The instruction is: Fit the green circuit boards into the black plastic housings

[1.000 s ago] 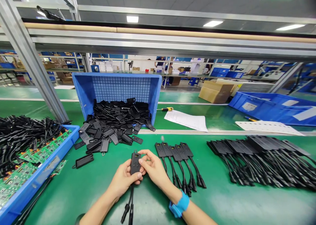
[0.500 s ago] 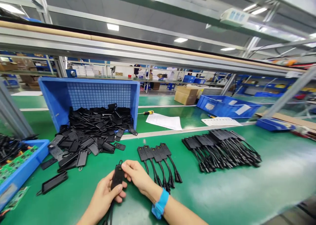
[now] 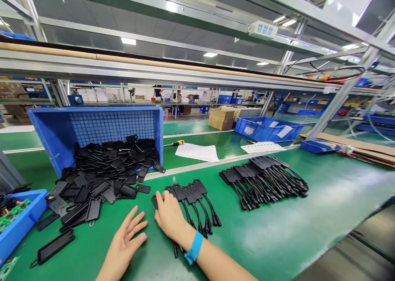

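Note:
My right hand [image 3: 169,217], with a blue wristband [image 3: 194,248], has its fingers closed over a black module with a cable [image 3: 154,201]. That module lies at the left end of a short row of similar black modules [image 3: 189,193], and the hand hides much of it. To its left, my left hand [image 3: 126,240] is held above the green bench with fingers spread and nothing in it. A single black casing half [image 3: 55,247] with a small loop lies farther left. Behind the hands is a heap of black casing parts [image 3: 114,161], spilling from a tipped blue crate [image 3: 159,128].
More black modules with cables [image 3: 262,174] lie in a dense row to the right. A blue bin [image 3: 21,223] with green circuit boards stands at left. Paper sheets [image 3: 197,152], a screwdriver [image 3: 178,142], a cardboard box [image 3: 221,119] and a blue crate [image 3: 268,128] are farther back.
My left hand has let go of the black module and opened. My right hand has carried it to the left end of the short row. The view has shifted right.

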The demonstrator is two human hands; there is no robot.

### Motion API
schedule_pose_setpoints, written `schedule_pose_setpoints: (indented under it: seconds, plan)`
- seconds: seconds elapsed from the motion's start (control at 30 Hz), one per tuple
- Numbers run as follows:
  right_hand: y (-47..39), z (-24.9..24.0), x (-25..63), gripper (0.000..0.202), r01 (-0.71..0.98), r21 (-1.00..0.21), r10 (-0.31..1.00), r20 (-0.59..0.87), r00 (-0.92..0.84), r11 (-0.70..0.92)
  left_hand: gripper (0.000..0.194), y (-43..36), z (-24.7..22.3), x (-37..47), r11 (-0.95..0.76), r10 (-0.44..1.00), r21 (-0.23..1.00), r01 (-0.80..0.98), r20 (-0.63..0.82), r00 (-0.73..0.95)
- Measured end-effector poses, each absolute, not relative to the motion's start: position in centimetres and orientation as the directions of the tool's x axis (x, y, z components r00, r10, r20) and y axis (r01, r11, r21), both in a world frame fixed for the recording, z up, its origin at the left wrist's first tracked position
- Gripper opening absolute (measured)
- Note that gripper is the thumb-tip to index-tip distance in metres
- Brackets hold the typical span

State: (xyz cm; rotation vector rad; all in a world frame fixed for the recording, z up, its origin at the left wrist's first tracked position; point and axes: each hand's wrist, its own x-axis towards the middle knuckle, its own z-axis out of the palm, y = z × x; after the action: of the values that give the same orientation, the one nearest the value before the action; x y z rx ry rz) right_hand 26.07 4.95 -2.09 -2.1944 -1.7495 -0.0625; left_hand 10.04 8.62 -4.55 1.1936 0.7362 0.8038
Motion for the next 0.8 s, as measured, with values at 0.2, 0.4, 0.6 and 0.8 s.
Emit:
schedule_pose_setpoints:
  seconds: [0.2,0.4,0.6,0.8]
  plan:
    - [5.7,-2.8,28.5,0.074,0.911,-0.198,0.869,0.282,0.407,-0.363,0.08,8.9,-4.2,9.8,0.158,0.858,0.98,-0.124,-0.074,0.509]
    - [5.9,-4.0,28.5,0.066,0.922,-0.184,0.911,0.181,0.371,-0.34,0.078,9.0,-5.2,10.0,0.07,0.873,0.991,-0.116,-0.004,0.488]
    - [3.7,-3.1,25.0,0.063,0.965,-0.26,0.978,0.192,0.084,-0.032,0.064,10.5,-6.1,9.6,-0.155,0.88,0.987,-0.031,0.152,0.449]
    - [1.2,-0.9,23.1,0.084,0.883,-0.401,0.967,0.169,-0.192,0.245,0.062,11.3,-6.3,9.0,-0.357,0.842,0.912,0.202,0.22,0.492]
